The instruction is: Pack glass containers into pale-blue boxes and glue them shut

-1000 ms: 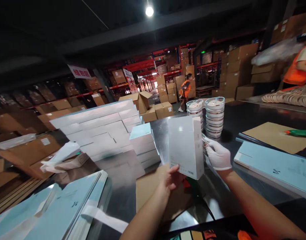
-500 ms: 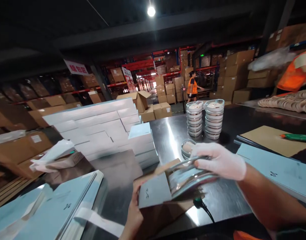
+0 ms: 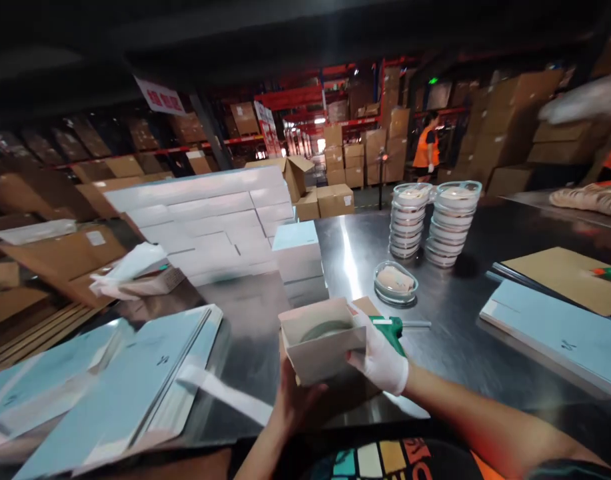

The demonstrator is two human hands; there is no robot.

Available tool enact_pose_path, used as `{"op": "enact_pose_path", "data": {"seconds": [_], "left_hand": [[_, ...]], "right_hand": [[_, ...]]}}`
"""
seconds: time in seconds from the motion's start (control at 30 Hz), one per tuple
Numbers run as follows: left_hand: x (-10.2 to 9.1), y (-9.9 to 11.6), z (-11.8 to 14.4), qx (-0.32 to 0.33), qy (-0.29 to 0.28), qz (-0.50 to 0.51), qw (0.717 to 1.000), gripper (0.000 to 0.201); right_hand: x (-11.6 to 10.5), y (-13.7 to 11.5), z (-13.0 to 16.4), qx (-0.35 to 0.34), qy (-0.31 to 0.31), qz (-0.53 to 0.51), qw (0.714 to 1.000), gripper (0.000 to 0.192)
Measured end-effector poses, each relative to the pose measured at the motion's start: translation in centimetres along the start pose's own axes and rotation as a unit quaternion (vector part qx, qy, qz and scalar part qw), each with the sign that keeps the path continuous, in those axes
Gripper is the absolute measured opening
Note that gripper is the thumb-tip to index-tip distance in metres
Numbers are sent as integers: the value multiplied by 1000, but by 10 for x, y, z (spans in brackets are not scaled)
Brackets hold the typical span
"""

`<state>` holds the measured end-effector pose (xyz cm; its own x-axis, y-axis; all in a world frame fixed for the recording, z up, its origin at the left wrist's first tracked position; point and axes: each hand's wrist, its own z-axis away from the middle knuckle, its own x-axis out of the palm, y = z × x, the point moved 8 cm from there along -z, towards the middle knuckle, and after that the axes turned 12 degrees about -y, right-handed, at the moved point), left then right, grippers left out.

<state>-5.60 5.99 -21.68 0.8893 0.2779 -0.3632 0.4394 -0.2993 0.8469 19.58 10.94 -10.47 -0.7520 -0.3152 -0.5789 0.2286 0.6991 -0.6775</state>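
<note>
Well left of your left hand (image 3: pixel 294 401), you have crumpled white plastic (image 3: pixel 134 264); beyond it, a hanging sign (image 3: pixel 159 97) with red lettering. Far ahead of your right hand (image 3: pixel 379 355), a co-worker (image 3: pixel 427 149) in an orange vest stands near stacked cardboard boxes (image 3: pixel 354 163) and red racking (image 3: pixel 291 100).

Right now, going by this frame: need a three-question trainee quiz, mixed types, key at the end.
1. Multiple choice. Which grip is gloved? a) left b) right c) both
2. True or false: the held box has its mouth open.
3. Count: how many tall stacks of clear-rimmed containers stand on the metal table?

Key:
1. b: the right grip is gloved in white; the other is bare.
2. True: a curved rim shows inside.
3. Two.
</note>
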Motion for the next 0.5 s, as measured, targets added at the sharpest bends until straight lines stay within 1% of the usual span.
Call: {"op": "enact_pose_path", "data": {"seconds": [0.03,0.07,0.1,0.17,0.2,0.23,0.3,0.33,0.37,0.4,0.43,0.47,0.5], "left_hand": [[-9,9,0,10,22,2,1000,89],[-17,19,-1,27,36,-4,999,86],[-22,29,-4,48,38,-13,998,79],[-28,45,-10,78,23,-28,996,64],[-28,50,-12,83,16,-27,996,62],[-28,53,-11,84,23,-22,996,62],[-30,54,-4,92,78,4,993,73],[-30,52,1,97,106,18,989,77],[-28,51,5,102,118,24,987,77],[-24,50,8,101,112,20,988,70],[-21,49,9,98,100,9,990,61],[-21,49,9,91,88,-8,992,52],[-24,51,10,82,88,-25,992,44]], "right_hand": [[9,-1,-3,-12,3,-26,1000,85],[15,-3,-6,-14,10,-60,998,79],[19,-4,-11,-8,15,-102,995,73],[22,-5,-21,22,21,-180,983,58],[22,-5,-24,39,28,-204,978,51],[21,-6,-26,55,48,-212,975,45],[17,-6,-25,89,120,-182,972,35],[15,-5,-24,106,154,-159,970,34],[14,-3,-23,120,178,-140,966,35],[12,-2,-24,127,186,-127,966,38],[10,-1,-26,124,178,-116,969,39],[5,-2,-28,115,163,-99,975,39],[-2,-4,-28,109,142,-64,982,37]]}}
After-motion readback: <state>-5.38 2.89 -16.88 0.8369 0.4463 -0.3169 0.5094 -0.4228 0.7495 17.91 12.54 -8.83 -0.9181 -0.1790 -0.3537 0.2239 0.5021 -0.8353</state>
